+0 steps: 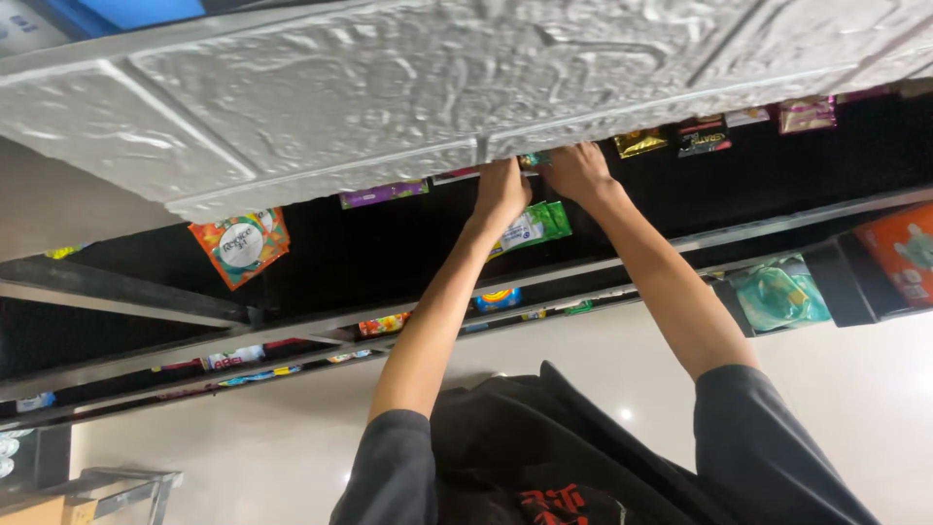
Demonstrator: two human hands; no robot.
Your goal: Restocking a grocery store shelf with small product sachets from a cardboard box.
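Both my arms reach up to the lower edge of a white embossed panel (389, 87). My left hand (501, 190) is curled at that edge, and a pair of green sachets (533, 226) hangs right below it, seemingly held by their top. My right hand (578, 173) is beside it, fingers bent toward a small colourful packet (533, 160) between the two hands. The panel's edge hides the fingertips of both hands. My black shirt (544, 447) fills the bottom of the view.
More sachets hang along the panel edge: an orange one (240, 243), a purple strip (384, 193), gold and dark ones (671, 142). Dark metal shelf rails (292, 326) hold small packets. A teal pack (777, 295) and an orange box (904, 251) sit at right.
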